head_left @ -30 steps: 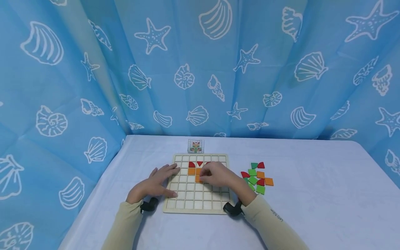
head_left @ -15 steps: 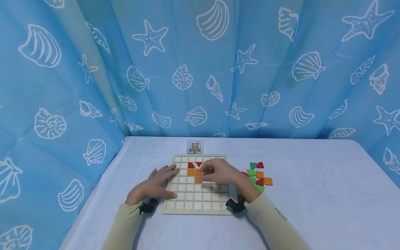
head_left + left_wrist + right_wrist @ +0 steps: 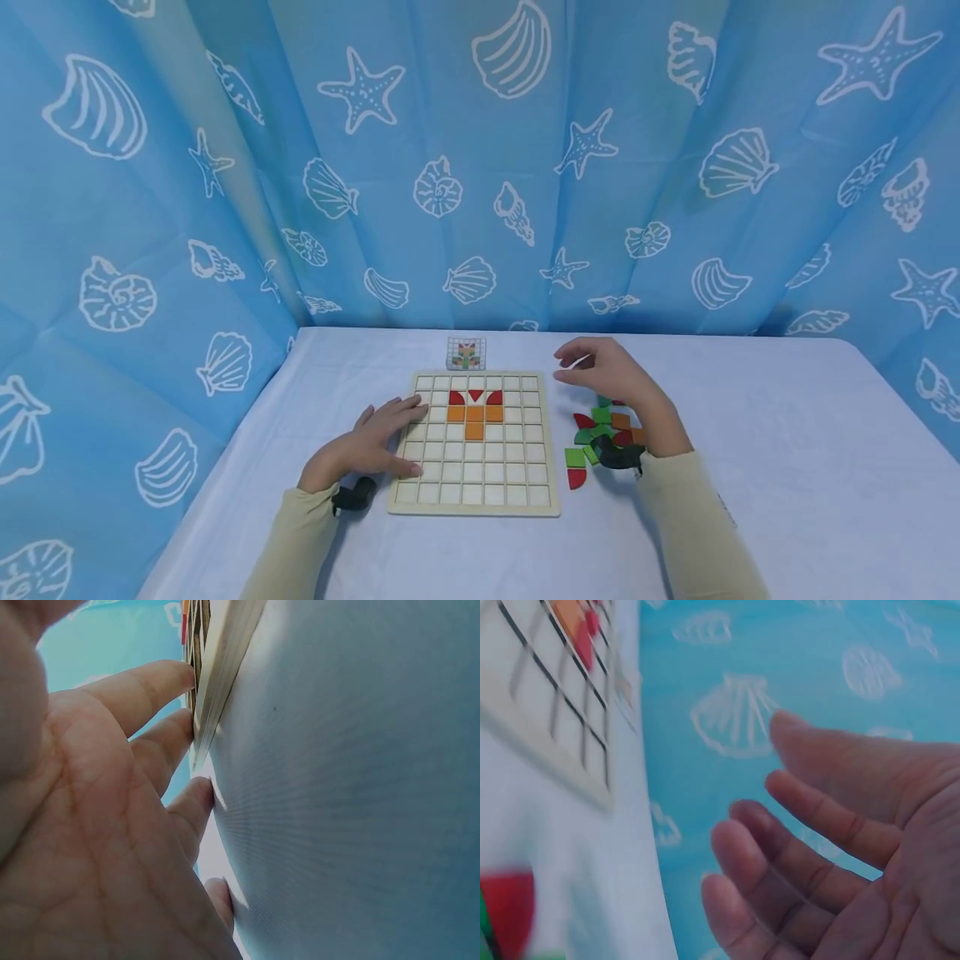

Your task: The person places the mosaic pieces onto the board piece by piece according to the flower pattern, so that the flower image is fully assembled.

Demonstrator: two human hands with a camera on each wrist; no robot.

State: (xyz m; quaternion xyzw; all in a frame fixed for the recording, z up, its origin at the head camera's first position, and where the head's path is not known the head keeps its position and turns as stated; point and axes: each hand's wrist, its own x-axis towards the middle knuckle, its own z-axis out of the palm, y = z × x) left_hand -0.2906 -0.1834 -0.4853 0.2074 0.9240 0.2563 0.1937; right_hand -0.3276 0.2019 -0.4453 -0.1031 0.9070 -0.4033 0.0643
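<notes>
A pale wooden grid board (image 3: 474, 508) lies on the white table. Set in its upper cells are red pieces (image 3: 457, 398) and several orange squares (image 3: 474, 431) below them. My left hand (image 3: 378, 437) rests at the board's left edge, fingers spread; in the left wrist view its fingertips (image 3: 180, 677) touch the board's side. Beyond the board's upper right corner, my right hand (image 3: 603, 367) is in the air with loosely bent fingers. The right wrist view shows nothing between its thumb and fingers.
Loose green (image 3: 575, 458), red (image 3: 577, 478) and orange (image 3: 620, 421) pieces lie right of the board, partly hidden under the right wrist. A small pattern card (image 3: 467, 353) sits behind the board. A blue shell-print curtain (image 3: 427, 225) hangs behind the table.
My right hand has moved off the board, to the right and farther back. The red and orange pieces it covered at the pattern's right side now show. The left hand stays put.
</notes>
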